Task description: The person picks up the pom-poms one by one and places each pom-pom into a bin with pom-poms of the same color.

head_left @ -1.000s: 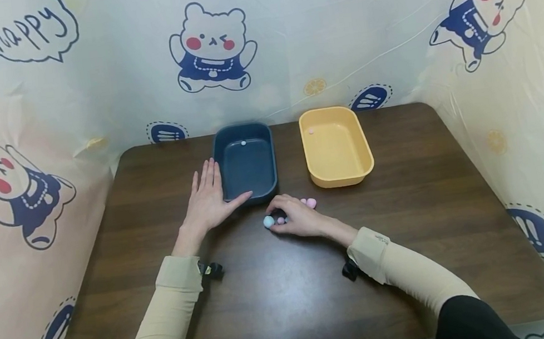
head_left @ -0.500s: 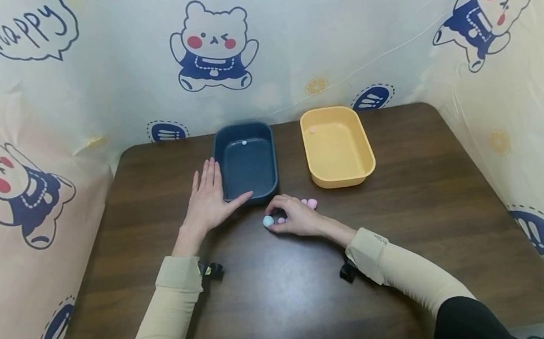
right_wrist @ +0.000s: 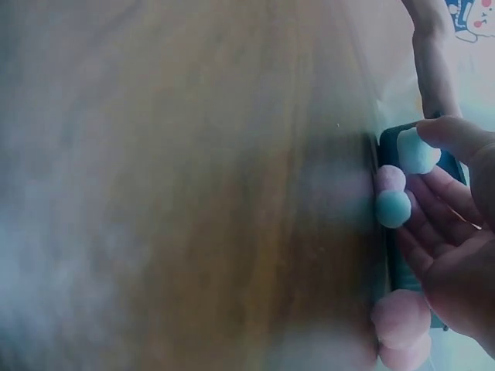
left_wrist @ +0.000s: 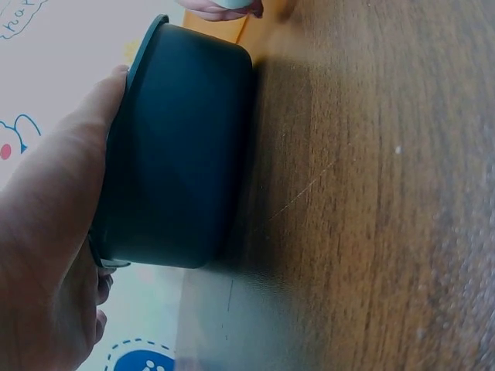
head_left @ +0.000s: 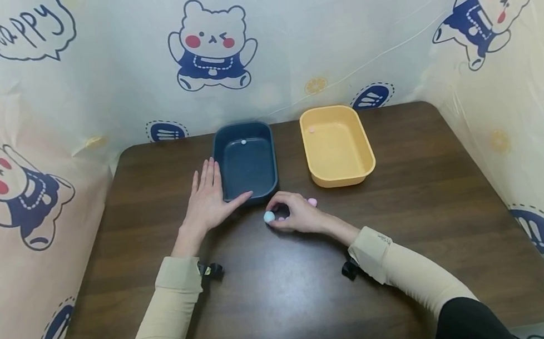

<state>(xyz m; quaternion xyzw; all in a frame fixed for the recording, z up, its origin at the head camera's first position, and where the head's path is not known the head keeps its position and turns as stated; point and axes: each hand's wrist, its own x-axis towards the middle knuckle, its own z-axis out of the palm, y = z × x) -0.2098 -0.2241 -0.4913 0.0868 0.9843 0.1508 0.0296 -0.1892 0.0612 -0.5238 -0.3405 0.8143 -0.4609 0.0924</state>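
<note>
My right hand (head_left: 299, 215) pinches a light blue pom-pom (head_left: 269, 216) between thumb and fingertips, just in front of the dark blue bin (head_left: 249, 172). In the right wrist view, a small pink pom-pom (right_wrist: 390, 178) and a second light blue pom-pom (right_wrist: 394, 209) sit together by the curved fingers, with two larger pink pom-poms (right_wrist: 401, 318) nearer the wrist. My left hand (head_left: 207, 202) rests along the bin's left side, fingers straight, its thumb stretched over the near rim. A tiny pale ball (head_left: 243, 142) lies inside the bin at the far end.
Right of the blue bin stands a yellow bin (head_left: 341, 156) with a small pink ball (head_left: 312, 129) at its far left. Both are near the back edge of the brown wooden table (head_left: 422, 203). A printed curtain (head_left: 287, 33) hangs behind and at the sides.
My right hand has shifted slightly forward, and the pinched light blue pom-pom has moved a little away from me with it. My left hand stays in place on the bin.
</note>
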